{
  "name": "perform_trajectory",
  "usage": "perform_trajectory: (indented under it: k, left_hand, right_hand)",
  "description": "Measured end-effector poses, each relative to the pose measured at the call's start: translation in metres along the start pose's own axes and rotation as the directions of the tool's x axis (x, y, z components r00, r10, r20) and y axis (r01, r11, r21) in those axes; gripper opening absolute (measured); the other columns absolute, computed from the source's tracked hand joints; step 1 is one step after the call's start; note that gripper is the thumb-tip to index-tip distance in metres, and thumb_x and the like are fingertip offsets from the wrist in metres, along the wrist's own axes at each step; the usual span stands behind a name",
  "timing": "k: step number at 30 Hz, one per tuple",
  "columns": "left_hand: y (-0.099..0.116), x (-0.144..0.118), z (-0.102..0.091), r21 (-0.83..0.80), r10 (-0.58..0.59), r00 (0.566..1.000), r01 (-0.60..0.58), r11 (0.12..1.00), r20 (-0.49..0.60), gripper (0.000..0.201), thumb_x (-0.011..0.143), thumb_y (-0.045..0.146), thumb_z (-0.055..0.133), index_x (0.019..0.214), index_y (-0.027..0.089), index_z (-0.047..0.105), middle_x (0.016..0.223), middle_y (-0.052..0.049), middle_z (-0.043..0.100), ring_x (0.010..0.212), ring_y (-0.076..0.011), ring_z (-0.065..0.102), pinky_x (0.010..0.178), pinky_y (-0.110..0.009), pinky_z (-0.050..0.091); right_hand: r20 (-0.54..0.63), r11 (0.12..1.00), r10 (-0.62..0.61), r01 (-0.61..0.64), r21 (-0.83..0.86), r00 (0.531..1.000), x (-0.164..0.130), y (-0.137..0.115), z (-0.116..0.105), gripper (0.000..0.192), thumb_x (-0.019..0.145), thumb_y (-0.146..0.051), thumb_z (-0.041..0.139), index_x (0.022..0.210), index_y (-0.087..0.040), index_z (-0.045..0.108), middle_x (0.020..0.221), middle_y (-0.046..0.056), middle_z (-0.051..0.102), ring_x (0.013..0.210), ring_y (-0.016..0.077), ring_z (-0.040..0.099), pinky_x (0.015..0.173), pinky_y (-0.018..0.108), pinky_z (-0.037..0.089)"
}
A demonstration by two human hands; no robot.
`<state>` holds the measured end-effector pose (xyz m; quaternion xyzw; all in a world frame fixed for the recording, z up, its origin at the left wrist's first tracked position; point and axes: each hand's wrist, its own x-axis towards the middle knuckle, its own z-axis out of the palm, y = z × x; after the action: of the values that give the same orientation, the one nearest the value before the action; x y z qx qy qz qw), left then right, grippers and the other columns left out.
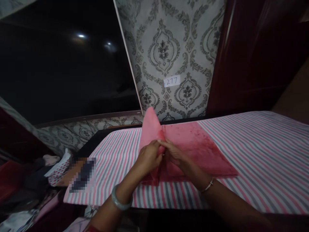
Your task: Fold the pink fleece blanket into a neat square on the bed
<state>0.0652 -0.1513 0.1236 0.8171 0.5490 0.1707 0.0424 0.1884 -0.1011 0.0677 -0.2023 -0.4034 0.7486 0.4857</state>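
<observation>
Near the bed's (253, 154) near edge, the left hand (148, 158) and right hand (175, 154) pinch the pink cloth (198, 148), one flap raised mid-fold; the rest lies flat, folding unfinished.

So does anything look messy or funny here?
Yes. Left of the striped table, clothes lie in a jumbled heap. On the table, both hands pinch the pink cloth, so one part stands up while the rest lies flat. Nothing looks spilled or torn.
</observation>
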Motion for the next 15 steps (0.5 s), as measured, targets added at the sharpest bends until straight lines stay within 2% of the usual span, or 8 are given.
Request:
perform_trajectory:
  k: [3, 5, 7, 9, 11, 13, 15]
  left_hand:
    - [0.024, 0.010, 0.001, -0.174, 0.130, 0.990, -0.137, 0.975, -0.049, 0.021, 0.089, 0.027, 0.054, 0.107, 0.021, 0.064, 0.115, -0.008, 0.069, 0.103, -0.0229, 0.064, 0.091, -0.034, 0.048]
    - [0.034, 0.018, 0.001, -0.353, 0.216, 0.972, -0.235, 0.906, -0.092, 0.020, 0.089, 0.033, 0.058, 0.102, 0.021, 0.066, 0.114, -0.007, 0.070, 0.097, -0.0212, 0.065, 0.087, -0.033, 0.050]
    - [0.036, 0.027, 0.006, -0.502, 0.260, 0.958, -0.287, 0.816, -0.125, 0.021, 0.090, 0.037, 0.058, 0.099, 0.021, 0.067, 0.115, -0.007, 0.071, 0.089, -0.0188, 0.065, 0.079, -0.031, 0.051]
    - [0.029, 0.035, 0.020, -0.557, 0.225, 0.968, -0.250, 0.792, -0.114, 0.020, 0.090, 0.036, 0.056, 0.096, 0.020, 0.068, 0.105, -0.006, 0.073, 0.079, -0.0172, 0.064, 0.070, -0.029, 0.049]
    - [0.015, 0.043, 0.039, -0.554, 0.155, 0.985, -0.169, 0.815, -0.074, 0.017, 0.086, 0.032, 0.056, 0.087, 0.020, 0.068, 0.086, -0.003, 0.072, 0.071, -0.0163, 0.061, 0.064, -0.028, 0.046]
    - [0.001, 0.051, 0.056, -0.550, 0.094, 0.995, -0.101, 0.829, -0.040, 0.014, 0.081, 0.028, 0.055, 0.078, 0.020, 0.065, 0.073, 0.000, 0.067, 0.068, -0.0156, 0.058, 0.062, -0.027, 0.043]
    - [-0.009, 0.057, 0.066, -0.559, 0.057, 0.998, -0.068, 0.827, -0.036, 0.015, 0.079, 0.029, 0.053, 0.072, 0.019, 0.062, 0.069, 0.000, 0.064, 0.066, -0.0154, 0.057, 0.062, -0.027, 0.041]
  right_hand:
    - [-0.092, 0.989, -0.125, 0.117, -0.090, 0.988, -0.005, -0.023, -0.019, 0.025, 0.057, -0.028, 0.079, 0.074, -0.019, 0.063, 0.065, -0.003, 0.065, 0.063, 0.0152, 0.059, 0.062, 0.027, 0.049]
    - [-0.165, 0.974, -0.172, 0.143, -0.175, 0.971, -0.016, -0.041, -0.041, 0.023, 0.056, -0.025, 0.075, 0.075, -0.019, 0.064, 0.067, -0.003, 0.067, 0.065, 0.0158, 0.060, 0.062, 0.027, 0.050]
    - [-0.258, 0.962, -0.179, 0.115, -0.246, 0.949, -0.034, -0.053, -0.071, 0.025, 0.056, -0.023, 0.073, 0.079, -0.020, 0.065, 0.070, -0.002, 0.070, 0.067, 0.0173, 0.063, 0.063, 0.028, 0.051]
    - [-0.350, 0.966, -0.099, 0.004, -0.260, 0.931, -0.055, -0.056, -0.104, 0.029, 0.057, -0.019, 0.072, 0.086, -0.021, 0.066, 0.073, -0.001, 0.072, 0.067, 0.0192, 0.066, 0.064, 0.030, 0.053]
    - [-0.398, 0.976, 0.019, -0.104, -0.193, 0.917, -0.075, -0.054, -0.134, 0.033, 0.058, -0.015, 0.072, 0.090, -0.021, 0.066, 0.075, 0.000, 0.074, 0.069, 0.0206, 0.069, 0.066, 0.031, 0.055]
    - [-0.401, 0.978, 0.131, -0.183, -0.096, 0.907, -0.087, -0.049, -0.152, 0.027, 0.063, -0.016, 0.073, 0.089, -0.021, 0.065, 0.076, 0.001, 0.075, 0.071, 0.0209, 0.071, 0.070, 0.031, 0.057]
    - [-0.398, 0.972, 0.207, -0.235, -0.022, 0.893, -0.089, -0.047, -0.157, 0.016, 0.072, -0.024, 0.074, 0.086, -0.020, 0.065, 0.074, 0.003, 0.074, 0.071, 0.0203, 0.071, 0.072, 0.031, 0.058]
